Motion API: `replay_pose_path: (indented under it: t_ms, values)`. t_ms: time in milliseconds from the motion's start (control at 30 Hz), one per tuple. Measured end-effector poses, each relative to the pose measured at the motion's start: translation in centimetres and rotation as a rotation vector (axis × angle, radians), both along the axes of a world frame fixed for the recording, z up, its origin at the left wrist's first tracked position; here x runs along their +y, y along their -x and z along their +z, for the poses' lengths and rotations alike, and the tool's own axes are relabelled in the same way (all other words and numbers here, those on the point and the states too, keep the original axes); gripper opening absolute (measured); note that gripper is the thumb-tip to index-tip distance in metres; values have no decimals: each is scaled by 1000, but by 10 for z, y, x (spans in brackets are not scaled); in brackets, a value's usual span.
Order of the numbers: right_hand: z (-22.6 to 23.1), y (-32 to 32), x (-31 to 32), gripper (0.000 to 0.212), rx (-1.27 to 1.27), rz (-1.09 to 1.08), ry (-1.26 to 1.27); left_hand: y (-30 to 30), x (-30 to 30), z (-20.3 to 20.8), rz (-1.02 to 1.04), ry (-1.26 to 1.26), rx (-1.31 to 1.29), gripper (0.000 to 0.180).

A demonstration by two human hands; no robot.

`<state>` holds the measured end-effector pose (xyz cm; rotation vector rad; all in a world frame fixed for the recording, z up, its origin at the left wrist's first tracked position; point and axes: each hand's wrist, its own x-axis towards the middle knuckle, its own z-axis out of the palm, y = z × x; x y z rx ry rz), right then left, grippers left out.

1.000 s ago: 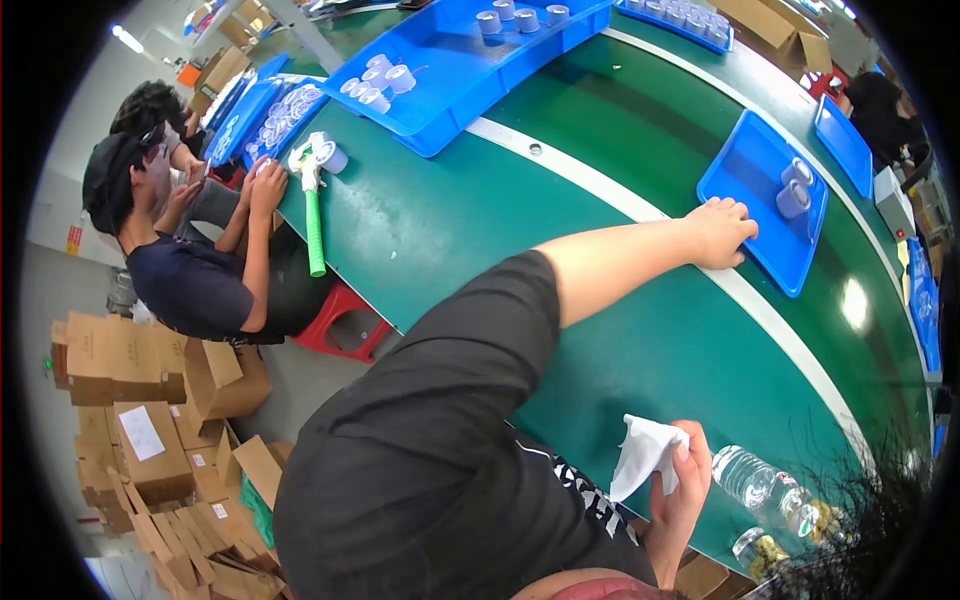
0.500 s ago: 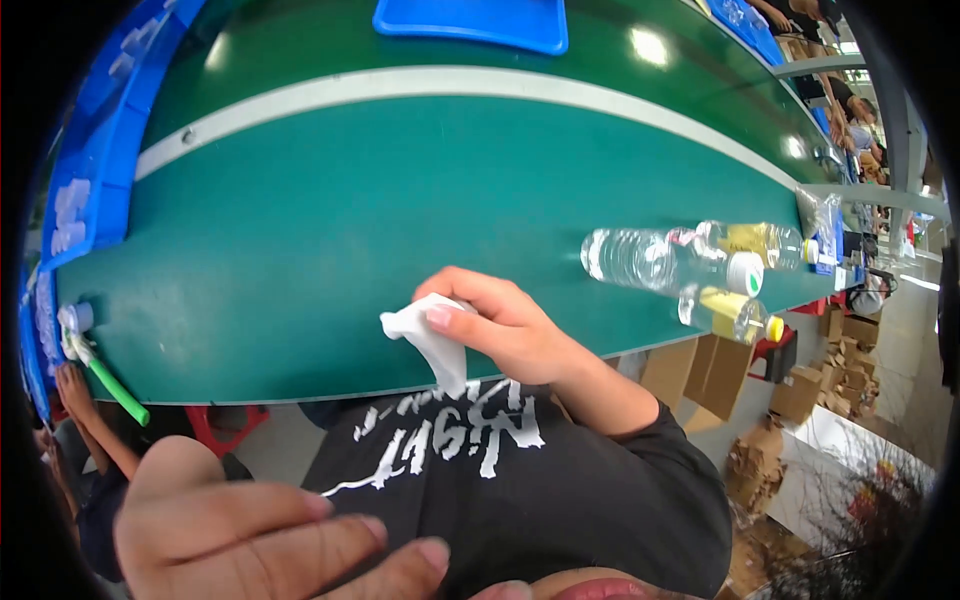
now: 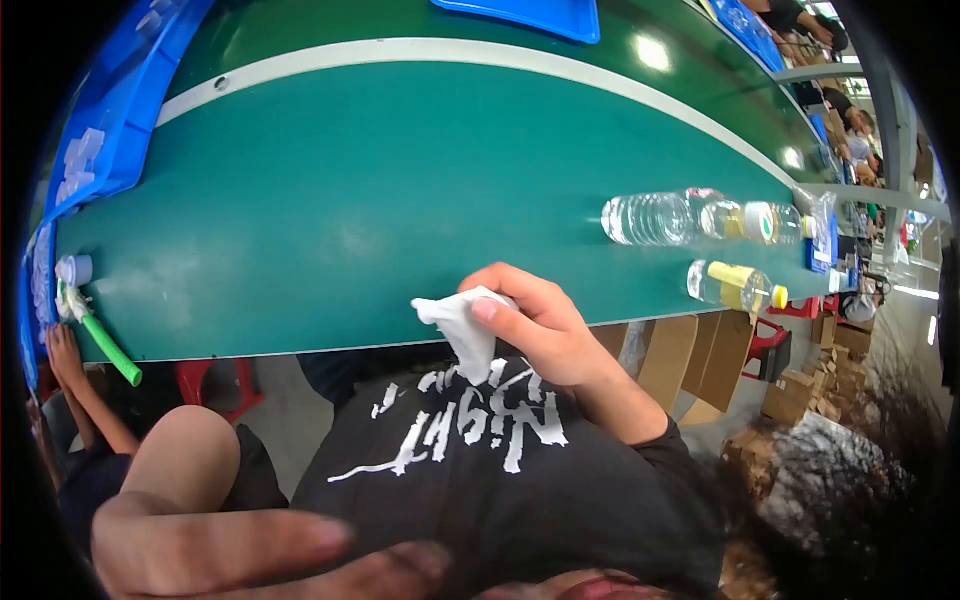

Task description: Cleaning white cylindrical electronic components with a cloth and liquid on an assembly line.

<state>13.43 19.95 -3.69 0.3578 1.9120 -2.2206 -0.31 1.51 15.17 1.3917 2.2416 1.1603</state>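
Note:
Over the table's near edge, my right hand [image 3: 545, 325] is closed round a crumpled white cloth [image 3: 470, 325], pinched between thumb and fingers. One corner sticks out to the left, and the rest hangs down in front of my black shirt. My left hand [image 3: 240, 550] is raised close to the camera at the lower left, its fingers stretched and apart, blurred by motion. It appears to hold nothing. Part of it is cut off by the lower edge.
The green table [image 3: 350, 210] carries a large clear bottle [image 3: 655, 218] and smaller yellow-labelled bottles [image 3: 735, 285] at right. At left are a blue bin [image 3: 125, 130], a green-handled tool [image 3: 110, 350] and another person's hand [image 3: 65, 355]. A blue tray [image 3: 530, 12] lies beyond the white rail.
My left hand has sunk lower in the view, its fingers further out of sight. The whole view has shifted. My right hand keeps its hold on the cloth.

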Motion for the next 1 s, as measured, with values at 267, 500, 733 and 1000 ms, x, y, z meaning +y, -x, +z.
replay_pose_path:
  t_ms: [267, 500, 733, 1000]
  values:
    - [16, -8, -24, 20, 35, -139, 124, -11, -76, -21, -355, -172, -271, 8]
    - [18, -12, -13, 18, 218, -283, -156, -17, -43, -62, -492, -184, -696, 11]
    - [24, -3, -14, 17, 188, -360, -297, -23, -32, -58, -560, -311, -679, 17]
    - [0, -3, 7, 22, 33, -241, 76, 18, 20, -161, -152, -194, 83, 41]
